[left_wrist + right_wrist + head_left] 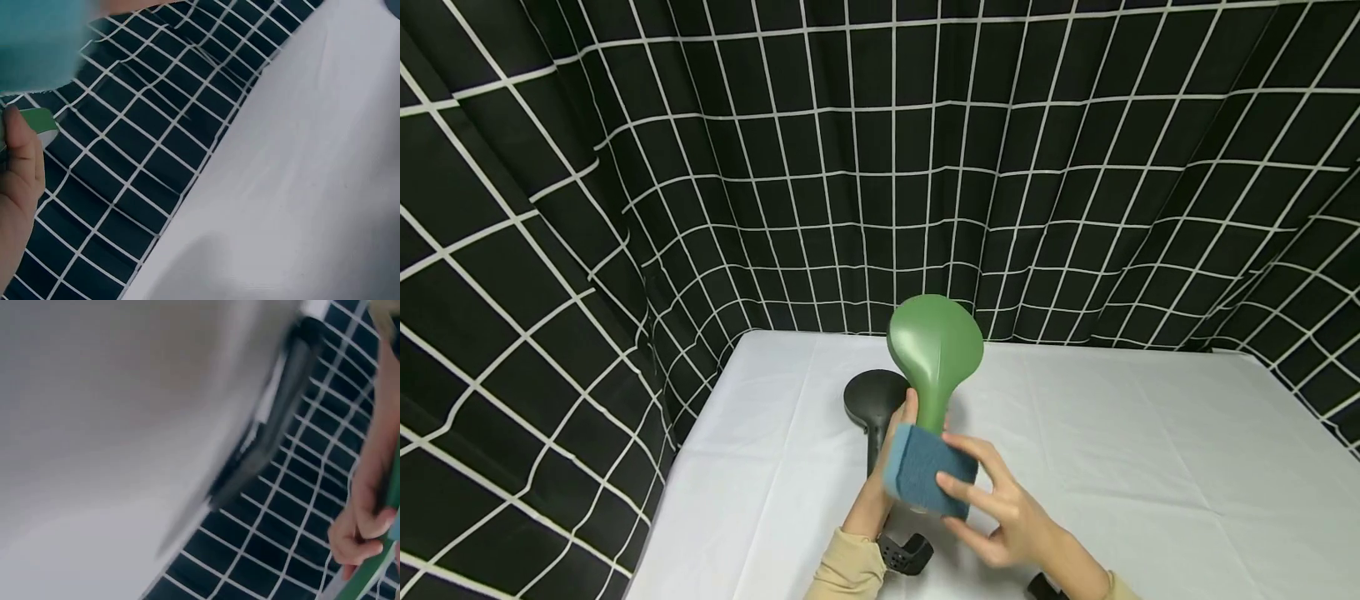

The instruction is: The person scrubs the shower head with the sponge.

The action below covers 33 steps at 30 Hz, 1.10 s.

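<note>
In the head view, a green handheld shower head point(934, 346) stands tilted with its round head up, over the middle of the table. My left hand point(880, 479) grips its handle from the left, partly hidden behind a blue sponge point(931, 473). With fingers and thumb spread along its edges and face, my right hand point(1007, 508) holds the sponge against the handle. The left wrist view shows the sponge point(37, 47) blurred above my left thumb. In the right wrist view, the left hand's fingers point(357, 534) curl round the green handle point(369, 575).
A black shower head point(874, 400) lies on the white-covered table point(1120, 442), just left of the green one. Black curtains with a white grid point(850, 192) hang behind the table and at both sides. Black bands are on both wrists.
</note>
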Each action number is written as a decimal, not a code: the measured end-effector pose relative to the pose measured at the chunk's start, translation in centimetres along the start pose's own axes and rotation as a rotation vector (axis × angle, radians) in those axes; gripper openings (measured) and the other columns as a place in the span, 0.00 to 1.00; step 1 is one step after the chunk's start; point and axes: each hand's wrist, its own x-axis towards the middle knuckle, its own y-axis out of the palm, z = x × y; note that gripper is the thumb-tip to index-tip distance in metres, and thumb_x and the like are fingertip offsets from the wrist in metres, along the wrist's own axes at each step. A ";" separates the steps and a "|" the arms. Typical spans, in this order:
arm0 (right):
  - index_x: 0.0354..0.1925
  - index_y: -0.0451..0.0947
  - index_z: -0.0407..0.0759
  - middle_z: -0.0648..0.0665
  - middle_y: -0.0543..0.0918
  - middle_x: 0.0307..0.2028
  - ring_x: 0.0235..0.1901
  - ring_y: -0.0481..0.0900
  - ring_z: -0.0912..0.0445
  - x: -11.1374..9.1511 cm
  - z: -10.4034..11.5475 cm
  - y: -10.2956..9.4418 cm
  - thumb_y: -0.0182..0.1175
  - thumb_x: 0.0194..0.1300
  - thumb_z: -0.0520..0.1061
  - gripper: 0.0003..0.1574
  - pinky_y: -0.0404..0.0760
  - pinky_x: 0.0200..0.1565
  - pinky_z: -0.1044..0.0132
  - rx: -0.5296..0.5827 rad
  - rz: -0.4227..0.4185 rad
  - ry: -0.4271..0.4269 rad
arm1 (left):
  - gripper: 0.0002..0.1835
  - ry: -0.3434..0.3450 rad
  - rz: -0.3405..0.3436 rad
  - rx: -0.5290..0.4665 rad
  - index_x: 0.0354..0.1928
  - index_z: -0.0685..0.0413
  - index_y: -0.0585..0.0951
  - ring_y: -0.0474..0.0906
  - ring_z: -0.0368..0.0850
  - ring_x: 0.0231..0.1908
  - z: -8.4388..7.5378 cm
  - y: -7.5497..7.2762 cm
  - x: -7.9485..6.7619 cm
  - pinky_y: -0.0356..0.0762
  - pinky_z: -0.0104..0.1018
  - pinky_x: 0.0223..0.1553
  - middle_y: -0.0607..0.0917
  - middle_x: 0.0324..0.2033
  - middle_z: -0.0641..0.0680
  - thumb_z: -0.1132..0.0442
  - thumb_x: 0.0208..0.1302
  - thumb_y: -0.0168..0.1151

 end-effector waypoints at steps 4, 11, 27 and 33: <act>0.49 0.75 0.29 0.18 0.64 0.52 0.55 0.65 0.35 -0.7 0.0 0.4 0.61 0.59 0.44 0.24 0.63 0.61 0.58 0.025 0.036 -0.062 | 0.23 -0.003 -0.020 0.006 0.38 0.66 0.69 0.67 0.33 0.20 -0.4 -0.1 0.0 0.68 0.26 0.25 0.73 0.25 0.47 0.54 0.76 0.29; 0.42 0.77 0.26 0.16 0.66 0.48 0.51 0.67 0.32 2.8 -1.6 -0.6 0.59 0.63 0.47 0.23 0.65 0.59 0.62 -0.141 -0.224 0.127 | 0.21 0.067 0.017 0.055 0.41 0.76 0.72 0.73 0.33 0.22 2.2 -0.9 0.6 0.74 0.27 0.26 0.77 0.26 0.47 0.59 0.74 0.41; 0.51 0.74 0.31 0.20 0.62 0.54 0.58 0.62 0.38 -1.3 1.6 1.3 0.64 0.58 0.44 0.26 0.63 0.61 0.61 0.104 0.112 0.009 | 0.31 -0.048 -0.181 0.104 0.41 0.82 0.72 0.68 0.34 0.18 -0.8 -0.1 0.5 0.69 0.25 0.24 0.76 0.22 0.52 0.57 0.76 0.27; 0.44 0.77 0.30 0.18 0.65 0.50 0.55 0.66 0.36 -0.1 -0.8 0.5 0.61 0.60 0.46 0.21 0.66 0.60 0.62 -0.022 -0.042 0.039 | 0.24 -0.002 -0.059 0.057 0.34 0.69 0.73 0.69 0.33 0.20 0.4 -0.4 0.4 0.69 0.25 0.27 0.74 0.21 0.45 0.56 0.76 0.33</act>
